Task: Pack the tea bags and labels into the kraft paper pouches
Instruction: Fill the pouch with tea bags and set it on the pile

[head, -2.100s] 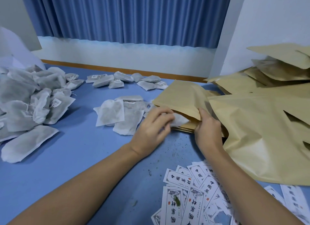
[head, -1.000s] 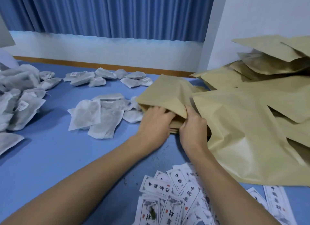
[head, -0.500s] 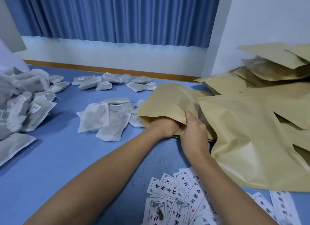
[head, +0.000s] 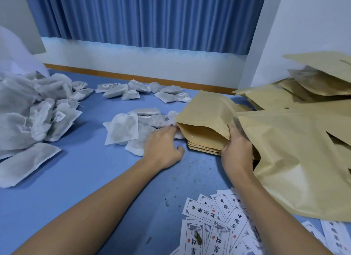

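Open pouch (head: 206, 110): a kraft paper pouch lying on its side at mid-surface, its mouth gaping toward the left. The inner wall that shows is bare tan paper, and what lies deeper cannot be told.
Pouch stack (head: 205, 149): flat kraft pouches lying directly under the open pouch, their edges showing below its mouth.
Right hand (head: 237, 154): grip closed on the upper lip of the open pouch, with the thumb over the edge, holding the mouth apart.
Left hand (head: 163, 146): grip spread. The fingers reach forward onto a tea bag just outside the pouch mouth, and the thumb is splayed toward the pouch stack.
Middle tea bags (head: 129, 130): white filter bags of dark leaf, overlapping, just left of the mouth and touching the left fingertips.
Left heap (head: 28, 110): a larger mound of tea bags, well apart from the pouch.
Far row (head: 140, 90): smaller tea bags near the back edge.
Labels (head: 214, 226): printed cards fanned out at the near edge, between the forearms and under the right one.
Pouch pile (head: 296, 154): large kraft pouches overlapping at the right, touching the right hand.
Surface (head: 76, 178): blue, with green leaf crumbs (head: 190, 171) near the hands.
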The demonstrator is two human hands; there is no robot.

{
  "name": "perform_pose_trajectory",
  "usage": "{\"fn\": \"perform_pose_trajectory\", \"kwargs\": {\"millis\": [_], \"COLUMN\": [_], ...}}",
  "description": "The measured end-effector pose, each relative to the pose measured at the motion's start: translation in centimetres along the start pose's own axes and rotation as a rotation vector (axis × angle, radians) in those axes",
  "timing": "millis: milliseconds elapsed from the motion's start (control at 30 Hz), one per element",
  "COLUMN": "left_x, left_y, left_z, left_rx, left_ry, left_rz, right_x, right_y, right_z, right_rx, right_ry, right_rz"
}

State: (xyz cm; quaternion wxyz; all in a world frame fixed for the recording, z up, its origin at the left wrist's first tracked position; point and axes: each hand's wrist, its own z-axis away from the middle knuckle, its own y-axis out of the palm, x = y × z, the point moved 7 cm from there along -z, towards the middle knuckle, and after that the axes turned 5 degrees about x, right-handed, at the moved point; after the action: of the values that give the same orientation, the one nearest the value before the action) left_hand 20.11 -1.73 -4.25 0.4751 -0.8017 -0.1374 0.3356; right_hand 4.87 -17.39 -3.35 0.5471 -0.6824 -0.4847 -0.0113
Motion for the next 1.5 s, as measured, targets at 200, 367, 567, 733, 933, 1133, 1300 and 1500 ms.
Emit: {"fn": "perform_pose_trajectory", "kwargs": {"millis": [200,367,567,733,933,1133,1300,1500], "left_x": [1.0,3.0,-2.3,-8.8,-8.0,-8.0,-8.0,-9.0], "left_y": [0.6,-2.9,-6.0,-0.3,2.5,5.7,8.4,9.9], "left_z": [-1.0,-0.1,3.0,4.2,2.6,-3.1,-8.4,-9.1], "left_rx": [-0.028,-0.411,-0.728,-0.259,0.026,0.361,0.577,0.545], "left_ry": [-0.027,-0.192,0.379,0.779,0.526,0.289,0.031,0.106], "left_rz": [-0.11,0.266,0.362,-0.125,-0.004,0.016,0.003,0.101], "right_x": [-0.1,-0.2,-0.3,-0.4,0.4,1.4,0.9,0.4], "right_y": [0.0,-0.2,-0.4,-0.4,-0.5,-0.4,0.4,0.6], "right_z": [0.0,0.0,0.0,-0.2,0.1,0.1,0.0,-0.6], "right_rx": [0.0,-0.022,-0.049,-0.033,-0.015,-0.009,0.004,-0.021], "right_ry": [-0.012,-0.008,0.009,0.021,-0.047,-0.159,-0.161,-0.125], "right_rz": [0.009,-0.002,-0.013,-0.093,-0.026,-0.054,-0.002,0.033]}}
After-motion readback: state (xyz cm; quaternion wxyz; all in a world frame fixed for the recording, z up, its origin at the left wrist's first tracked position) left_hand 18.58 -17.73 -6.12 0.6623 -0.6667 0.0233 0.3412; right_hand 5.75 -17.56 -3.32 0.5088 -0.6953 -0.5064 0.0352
